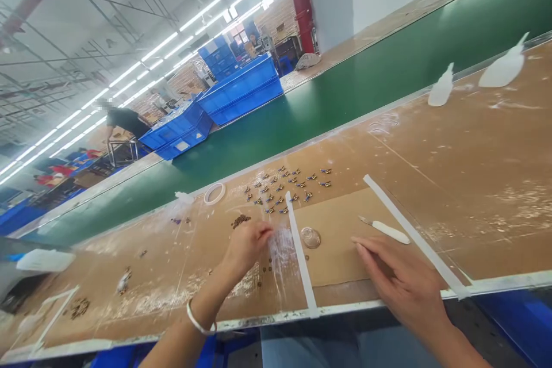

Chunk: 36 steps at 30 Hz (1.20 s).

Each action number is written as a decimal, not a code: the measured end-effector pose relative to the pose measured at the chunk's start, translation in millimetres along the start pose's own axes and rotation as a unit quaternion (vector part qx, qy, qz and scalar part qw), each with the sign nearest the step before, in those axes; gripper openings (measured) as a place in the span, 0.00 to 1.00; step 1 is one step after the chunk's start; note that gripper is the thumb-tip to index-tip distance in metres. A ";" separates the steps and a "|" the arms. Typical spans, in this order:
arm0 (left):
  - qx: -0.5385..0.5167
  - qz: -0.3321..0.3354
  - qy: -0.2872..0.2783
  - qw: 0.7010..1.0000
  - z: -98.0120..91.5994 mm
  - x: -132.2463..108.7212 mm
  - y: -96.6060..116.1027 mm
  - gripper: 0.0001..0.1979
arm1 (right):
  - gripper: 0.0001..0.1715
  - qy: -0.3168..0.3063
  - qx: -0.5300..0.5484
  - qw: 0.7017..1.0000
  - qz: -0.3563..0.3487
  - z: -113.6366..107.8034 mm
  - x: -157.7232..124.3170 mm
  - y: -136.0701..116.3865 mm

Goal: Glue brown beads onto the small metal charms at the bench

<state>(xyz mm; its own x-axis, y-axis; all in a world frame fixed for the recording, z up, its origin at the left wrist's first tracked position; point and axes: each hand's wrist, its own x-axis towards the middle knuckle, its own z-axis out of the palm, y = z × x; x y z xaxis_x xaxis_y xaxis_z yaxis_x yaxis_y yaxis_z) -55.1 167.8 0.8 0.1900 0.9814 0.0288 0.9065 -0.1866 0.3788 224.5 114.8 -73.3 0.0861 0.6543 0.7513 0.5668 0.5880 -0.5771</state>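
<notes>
My left hand (pixel 249 246) is beside a small pile of dark brown bits (pixel 240 220); thumb and forefinger are pinched together, and whatever they may hold is too small to make out. Over a brown cardboard sheet (pixel 338 264) hovers my right hand (pixel 401 279), thumb and fingertips close together in a pinch, with nothing I can name between them. A white-handled knife (pixel 390 232) with a thin blade lies beyond the right fingers. To their left sits a small clear round dish (pixel 310 237). Several small blue and gold pieces (pixel 280 188) are spread out behind the hands.
White tape strips (pixel 301 259) edge the cardboard. A tape roll (pixel 214 193) lies behind my left hand. Two white squeeze bottles (pixel 441 87) lie at the far right. A green conveyor belt (pixel 345 95) runs behind the bench, with blue crates (pixel 241 89) beyond. A person (pixel 127 121) stands far left.
</notes>
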 end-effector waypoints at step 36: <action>0.250 0.429 -0.225 0.838 -5.5 -38.9 36.6 0.14 | 0.07 -0.043 -0.066 0.997 -0.001 -1.2 -6.9 2.4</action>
<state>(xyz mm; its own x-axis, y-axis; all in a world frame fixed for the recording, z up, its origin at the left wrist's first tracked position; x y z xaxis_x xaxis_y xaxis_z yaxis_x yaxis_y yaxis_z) -31.4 123.0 18.6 0.8743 0.3801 -0.3018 0.3863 -0.9215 -0.0414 226.2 111.1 -79.5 0.0168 0.6946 0.7192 0.6697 0.5263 -0.5240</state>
